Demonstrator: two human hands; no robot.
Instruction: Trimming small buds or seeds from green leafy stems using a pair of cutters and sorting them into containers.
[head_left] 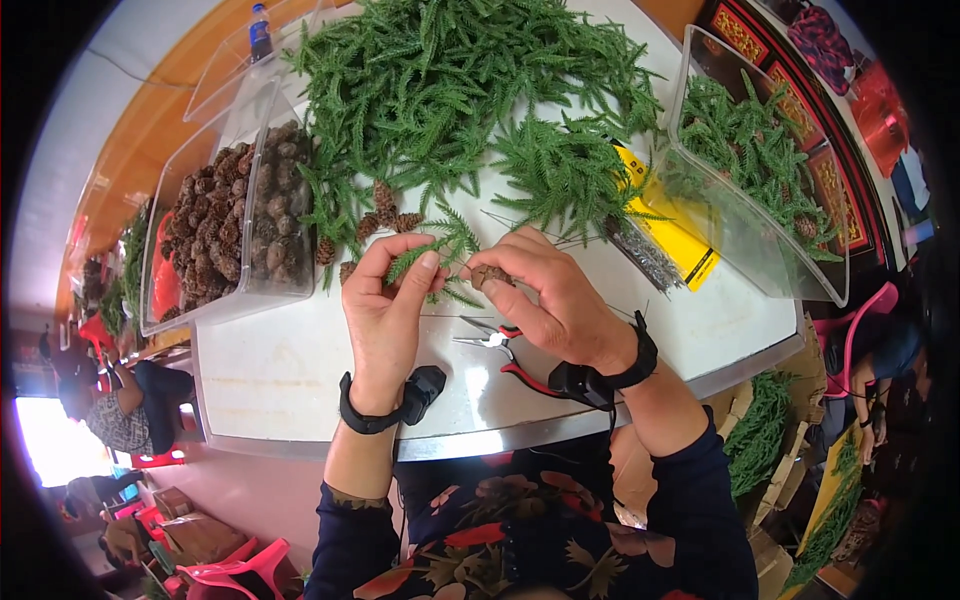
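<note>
Pinched in my left hand point(390, 310) is a small green artificial pine sprig point(455, 237), its needles fanning out past the fingertips. My right hand point(550, 300) grips a brown pine cone point(488, 276) close beside the sprig; whether the two are joined I cannot tell. Below my hands, red-and-black handled pliers point(495, 341) lie on the white table with their jaws pointing left. Several loose pine cones point(385, 205) lie just beyond my left hand. A bundle of thin metal wires point(643, 254) rests to the right of my right hand.
A large heap of green sprigs point(450, 90) covers the far table. Clear bins of pine cones point(210, 215) stand at left; another bin point(765, 225) at right holds sprigs with cones. A yellow packet point(690, 240) lies beside it. The table's metal edge point(480, 440) runs near my body.
</note>
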